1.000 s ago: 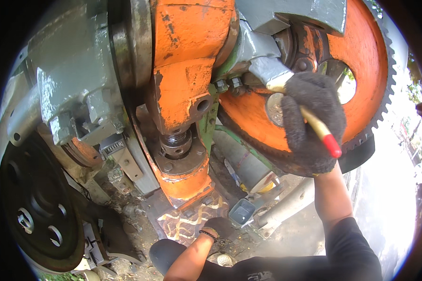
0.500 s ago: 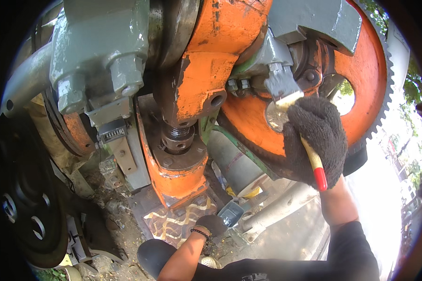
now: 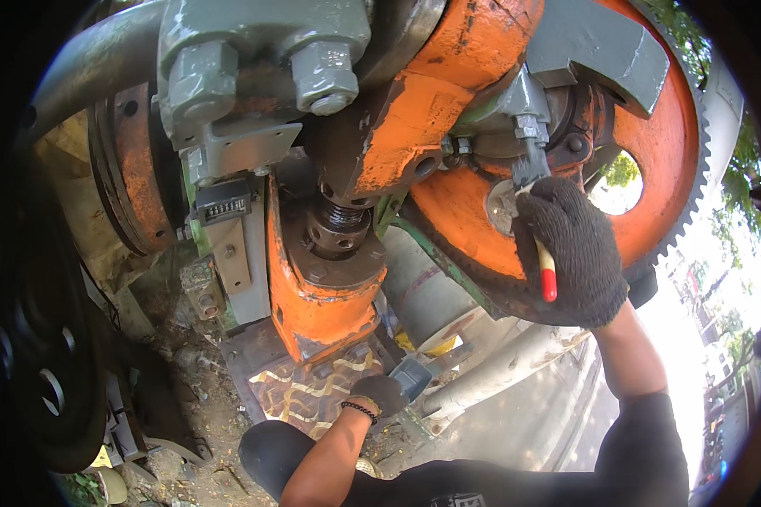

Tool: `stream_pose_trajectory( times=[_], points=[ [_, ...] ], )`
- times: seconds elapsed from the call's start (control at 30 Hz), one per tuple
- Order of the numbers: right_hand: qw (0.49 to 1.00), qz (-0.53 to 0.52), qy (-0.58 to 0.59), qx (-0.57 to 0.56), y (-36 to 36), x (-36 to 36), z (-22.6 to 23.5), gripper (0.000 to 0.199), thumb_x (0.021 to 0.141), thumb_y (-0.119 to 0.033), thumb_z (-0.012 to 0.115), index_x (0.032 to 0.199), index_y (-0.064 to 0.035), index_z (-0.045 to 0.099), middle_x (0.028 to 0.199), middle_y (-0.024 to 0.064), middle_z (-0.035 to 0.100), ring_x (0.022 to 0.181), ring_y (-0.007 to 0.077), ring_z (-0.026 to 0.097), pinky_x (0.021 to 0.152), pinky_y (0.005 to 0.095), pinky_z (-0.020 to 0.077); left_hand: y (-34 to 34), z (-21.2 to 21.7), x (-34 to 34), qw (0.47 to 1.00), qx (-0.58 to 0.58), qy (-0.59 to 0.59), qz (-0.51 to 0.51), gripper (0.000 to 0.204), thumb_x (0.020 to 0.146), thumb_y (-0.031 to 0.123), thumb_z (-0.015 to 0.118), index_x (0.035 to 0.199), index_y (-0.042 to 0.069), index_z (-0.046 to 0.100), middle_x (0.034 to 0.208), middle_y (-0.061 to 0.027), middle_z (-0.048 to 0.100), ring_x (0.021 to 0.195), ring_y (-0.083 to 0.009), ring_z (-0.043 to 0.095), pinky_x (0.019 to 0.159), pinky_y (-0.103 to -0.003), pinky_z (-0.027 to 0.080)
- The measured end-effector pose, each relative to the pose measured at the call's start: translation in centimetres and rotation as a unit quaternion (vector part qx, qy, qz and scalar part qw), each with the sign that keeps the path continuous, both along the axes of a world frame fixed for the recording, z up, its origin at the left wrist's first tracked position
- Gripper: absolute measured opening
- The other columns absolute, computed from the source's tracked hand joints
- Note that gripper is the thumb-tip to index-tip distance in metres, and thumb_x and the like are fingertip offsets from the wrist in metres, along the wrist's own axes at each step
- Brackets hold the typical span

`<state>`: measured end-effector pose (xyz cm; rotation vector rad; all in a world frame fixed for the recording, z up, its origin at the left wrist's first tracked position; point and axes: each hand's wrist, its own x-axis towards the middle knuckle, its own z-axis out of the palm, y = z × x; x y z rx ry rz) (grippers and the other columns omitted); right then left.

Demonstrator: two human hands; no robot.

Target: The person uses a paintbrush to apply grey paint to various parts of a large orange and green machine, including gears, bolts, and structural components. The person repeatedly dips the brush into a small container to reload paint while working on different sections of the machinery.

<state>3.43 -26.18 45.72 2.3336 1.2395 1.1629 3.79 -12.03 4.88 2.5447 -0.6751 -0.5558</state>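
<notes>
My right hand [image 3: 573, 245], in a dark knitted glove, is closed around a paintbrush [image 3: 530, 166] with a pale handle and a red tip. The brush's grey-coated bristles point up and meet the lower end of a grey bolt [image 3: 529, 128] beside the big orange gear wheel [image 3: 465, 220]. Low in the middle, my left hand [image 3: 379, 394] wears a dark glove too and grips a small grey container [image 3: 413, 375]. Its fingers are partly hidden, and I cannot see what is in the container.
An orange press frame [image 3: 325, 300] with a threaded screw [image 3: 342, 218] stands between my arms. Grey-painted bolted housing [image 3: 262, 25] and a small counter [image 3: 222, 203] are at left. A black wheel [image 3: 42, 363] fills the far left. A pale pole [image 3: 507, 372] lies beyond the container.
The brush has swung more upright, its bristles now against the bolt's lower end. The container has tilted, so its inside no longer shows. The whole view has shifted slightly.
</notes>
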Motion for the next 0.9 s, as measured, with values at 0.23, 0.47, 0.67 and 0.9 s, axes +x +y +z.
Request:
stream_pose_trajectory(
  times=[0.23, 0.47, 0.67, 0.9],
  points=[
    [0.988, -0.052, 0.020, -0.142, 1.7, 0.0, 1.1, 0.062, 0.068, -0.019, 0.086, 0.123, -0.0026, 0.063, 0.126, 0.0225, 0.060, 0.110, 0.0428, 0.065, 0.091, 0.0507, 0.0533, 0.0, 1.5, 0.4, 0.999, 0.006, -0.025, -0.028, 0.049, 0.095, 0.045, 0.055, 0.112, 0.006, 0.080, 0.119, -0.0188, 0.078, 0.110, -0.0374, 0.075, 0.098, -0.050, 0.057],
    [0.969, -0.101, -0.001, -0.224, 4.9, -1.0, -0.2, 0.059, 0.071, -0.027, 0.086, 0.118, -0.0008, 0.062, 0.116, 0.0227, 0.057, 0.107, 0.0410, 0.064, 0.087, 0.0507, 0.0528, 0.1, 1.6, 0.7, 0.999, -0.026, -0.020, 0.016, 0.048, 0.094, 0.041, 0.053, 0.109, 0.005, 0.081, 0.116, -0.0211, 0.078, 0.109, -0.0387, 0.075, 0.096, -0.050, 0.057],
    [0.957, -0.116, 0.041, -0.263, 5.5, -0.6, 0.0, 0.045, 0.082, -0.029, 0.080, 0.113, -0.0007, 0.063, 0.114, 0.0215, 0.058, 0.109, 0.0391, 0.064, 0.087, 0.0496, 0.0537, 0.3, 2.1, 0.9, 0.998, -0.044, -0.037, 0.006, 0.048, 0.095, 0.042, 0.053, 0.109, 0.005, 0.081, 0.117, -0.0215, 0.077, 0.108, -0.0393, 0.075, 0.095, -0.051, 0.058],
    [0.950, -0.157, 0.050, -0.264, 6.1, 0.8, 0.2, 0.039, 0.086, -0.030, 0.078, 0.109, -0.0013, 0.064, 0.114, 0.0215, 0.059, 0.109, 0.0390, 0.066, 0.088, 0.0500, 0.0554, 0.6, 3.5, -0.1, 0.999, -0.040, -0.007, 0.036, 0.048, 0.095, 0.042, 0.054, 0.115, 0.007, 0.080, 0.119, -0.0201, 0.077, 0.112, -0.0384, 0.075, 0.097, -0.051, 0.058]
  ],
)
